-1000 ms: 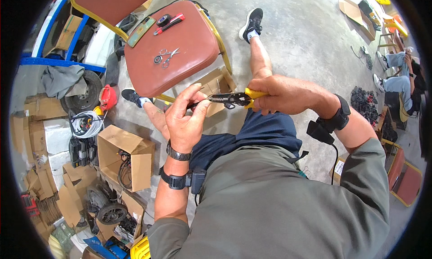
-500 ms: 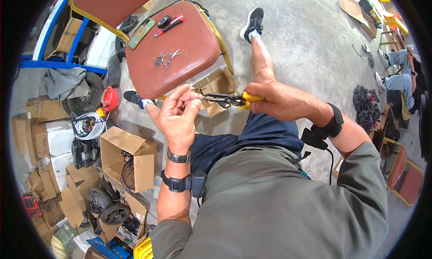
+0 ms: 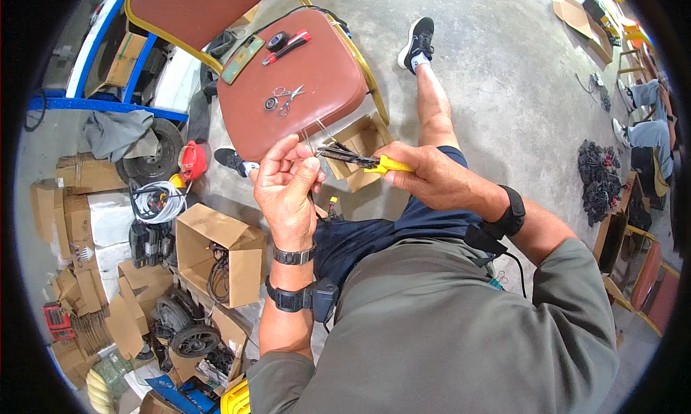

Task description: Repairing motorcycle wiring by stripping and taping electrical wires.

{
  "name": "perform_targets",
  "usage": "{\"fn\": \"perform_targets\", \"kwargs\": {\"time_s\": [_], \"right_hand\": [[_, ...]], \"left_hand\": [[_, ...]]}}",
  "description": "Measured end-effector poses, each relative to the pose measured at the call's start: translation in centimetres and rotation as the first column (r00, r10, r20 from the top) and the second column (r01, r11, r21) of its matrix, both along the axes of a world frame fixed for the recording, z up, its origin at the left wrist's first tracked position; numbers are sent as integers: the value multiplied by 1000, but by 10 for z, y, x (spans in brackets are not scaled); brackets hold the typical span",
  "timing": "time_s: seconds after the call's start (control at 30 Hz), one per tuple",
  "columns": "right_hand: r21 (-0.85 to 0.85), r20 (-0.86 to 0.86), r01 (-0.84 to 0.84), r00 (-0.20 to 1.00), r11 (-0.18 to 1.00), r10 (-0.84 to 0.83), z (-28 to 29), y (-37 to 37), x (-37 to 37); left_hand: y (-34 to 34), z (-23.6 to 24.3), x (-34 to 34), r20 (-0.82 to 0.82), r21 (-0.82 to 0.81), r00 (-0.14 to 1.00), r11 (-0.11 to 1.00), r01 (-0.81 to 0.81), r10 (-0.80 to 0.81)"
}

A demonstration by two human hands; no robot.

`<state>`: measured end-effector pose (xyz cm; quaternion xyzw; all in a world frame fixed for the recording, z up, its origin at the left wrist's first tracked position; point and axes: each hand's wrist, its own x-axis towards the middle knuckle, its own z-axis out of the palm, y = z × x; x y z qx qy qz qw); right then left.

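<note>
My right hand (image 3: 425, 175) is closed round the yellow handles of black-jawed wire strippers (image 3: 349, 157), whose jaws point left. Their tip meets the fingers of my left hand (image 3: 288, 180), which pinches thin wires (image 3: 306, 135); the exact contact is hidden by fingers. A dark strand hangs below the left hand, beside a small yellow-tipped connector (image 3: 332, 204). In front stands a brown padded chair (image 3: 288, 83). On its seat lie scissors (image 3: 290, 101), a roll of black tape (image 3: 277, 41), a red and black utility knife (image 3: 286, 47) and a phone-like slab (image 3: 243, 59).
An open cardboard box (image 3: 360, 144) sits on the floor under my hands. Left of me are a box of cables (image 3: 245, 252), a coil of white cable (image 3: 158, 201), a red helmet (image 3: 193, 160) and wheels. At right lies a pile of dark cables (image 3: 599, 180); another person (image 3: 651, 129) sits beyond.
My right hand has turned the wire strippers so the jaws tilt differently against the left fingers. The view has shifted slightly, and the wires and the yellow-tipped connector show more plainly.
</note>
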<state>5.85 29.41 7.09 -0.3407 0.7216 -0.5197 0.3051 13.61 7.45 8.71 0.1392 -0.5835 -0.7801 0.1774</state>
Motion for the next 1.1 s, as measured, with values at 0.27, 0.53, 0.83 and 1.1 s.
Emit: {"fn": "perform_targets", "kwargs": {"time_s": [0.27,0.53,0.83,1.1], "right_hand": [[-227,-159,42,984,973,-79,-10,-15,8],[-256,-234,69,963,964,-131,-16,-25,16],[-244,-232,76,963,967,-134,-15,-27,18],[-226,-139,85,983,971,-118,-14,-27,20]], "left_hand": [[-3,5,1,-33,88,999,996,-6,9],[-7,2,-1,-43,177,999,984,-8,16],[-9,-2,1,-43,184,999,983,-7,15],[-11,-4,1,-49,211,999,977,31,-21]]}}
